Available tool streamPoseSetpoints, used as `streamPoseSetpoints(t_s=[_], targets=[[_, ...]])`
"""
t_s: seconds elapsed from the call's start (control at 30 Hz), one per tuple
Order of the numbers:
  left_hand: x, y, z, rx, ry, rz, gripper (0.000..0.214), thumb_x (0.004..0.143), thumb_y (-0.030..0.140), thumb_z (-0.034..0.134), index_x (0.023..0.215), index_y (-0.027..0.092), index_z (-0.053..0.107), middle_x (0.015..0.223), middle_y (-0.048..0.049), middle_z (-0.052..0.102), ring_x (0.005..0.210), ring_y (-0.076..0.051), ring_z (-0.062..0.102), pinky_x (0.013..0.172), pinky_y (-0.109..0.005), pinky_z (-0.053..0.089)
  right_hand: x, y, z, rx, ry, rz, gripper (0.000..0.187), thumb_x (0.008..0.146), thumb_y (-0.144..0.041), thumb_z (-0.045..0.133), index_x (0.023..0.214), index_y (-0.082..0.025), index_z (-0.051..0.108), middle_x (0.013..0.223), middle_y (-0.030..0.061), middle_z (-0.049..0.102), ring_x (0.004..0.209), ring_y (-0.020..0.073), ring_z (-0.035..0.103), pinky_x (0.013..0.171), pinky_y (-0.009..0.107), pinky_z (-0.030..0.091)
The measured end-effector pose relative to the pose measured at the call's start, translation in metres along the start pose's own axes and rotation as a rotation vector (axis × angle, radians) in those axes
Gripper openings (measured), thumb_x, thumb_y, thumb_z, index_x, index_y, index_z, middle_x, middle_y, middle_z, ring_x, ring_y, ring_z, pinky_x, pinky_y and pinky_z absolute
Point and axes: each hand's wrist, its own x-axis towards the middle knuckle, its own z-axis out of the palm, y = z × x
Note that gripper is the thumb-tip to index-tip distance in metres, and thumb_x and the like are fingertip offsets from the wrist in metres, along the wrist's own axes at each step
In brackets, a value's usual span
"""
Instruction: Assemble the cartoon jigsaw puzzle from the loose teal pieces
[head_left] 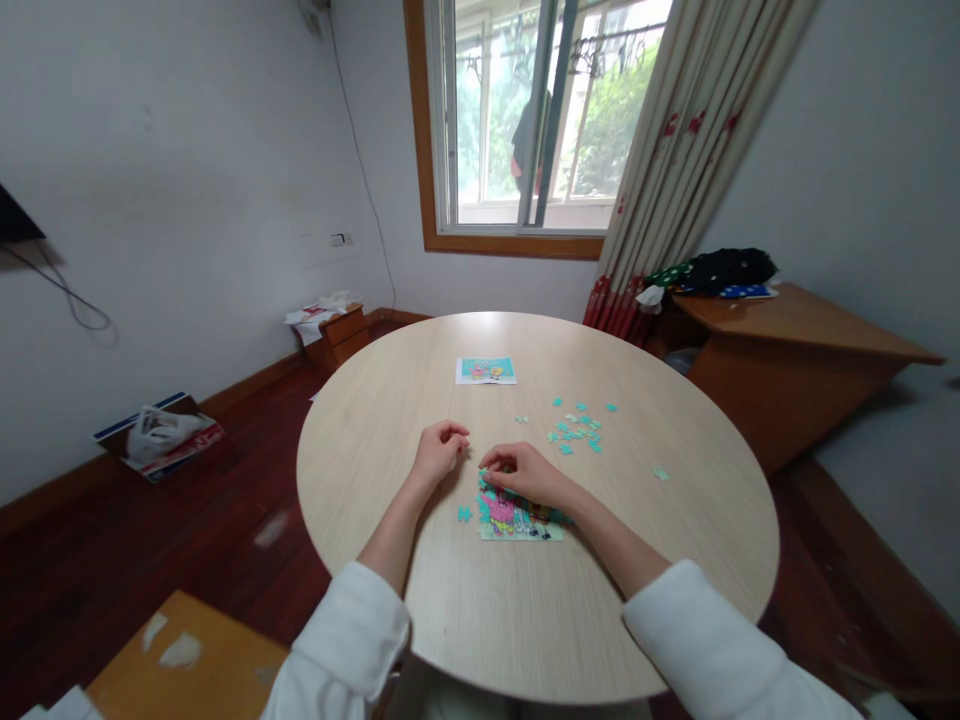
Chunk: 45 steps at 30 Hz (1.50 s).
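While a partly joined puzzle (504, 518) lies on the near half of a round worktop (540, 620), a person in white sleeves (349, 625) bends both hands to it. Its lower section, with pink and yellow figures, appears assembled; the right hand (529, 473) covers much of the upper part, fingertips at a teal corner piece (484, 478), whether gripping or pressing cannot be told. The left hand (436, 450) curls loosely nearby, no piece showing. Considerable work seems left: a loose cluster (595, 446) lies to the right, with strays around, one piece (464, 514) just left of the puzzle. A printed picture (486, 371) lies beyond. Pale walls, a window (495, 120), a patterned curtain (675, 170) and dark red floor (247, 450) frame the room.
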Motion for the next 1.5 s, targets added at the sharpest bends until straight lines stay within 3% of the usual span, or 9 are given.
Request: streamPoseSetpoints(t_s=[1.0,1.5], targets=[[-0.0039,0.0061,0.0018,-0.009,-0.009,-0.011,0.013,0.055,0.011,0.049,0.059,0.015,0.060,0.051,0.0023,0.057,0.051,-0.011,0.052,0.056,-0.023,0.040,-0.0012,0.0015,0.0020,-0.190,-0.030,-0.042,0.016,0.068,-0.021,0.060,0.079,-0.013,0.068,0.065,0.0011,0.060,0.060,0.0111,0.052,0.059,0.024,0.042],[-0.0031,0.0032,0.0020,-0.007,-0.027,-0.006,0.012,0.054,0.015,0.050,0.060,0.016,0.060,0.052,0.0016,0.057,0.051,-0.011,0.051,0.055,-0.023,0.040,-0.0005,0.0021,0.0036,-0.176,-0.031,-0.034,0.013,0.066,-0.015,0.058,0.076,-0.014,0.066,0.060,-0.0019,0.056,0.056,0.0090,0.049,0.056,0.021,0.040]])
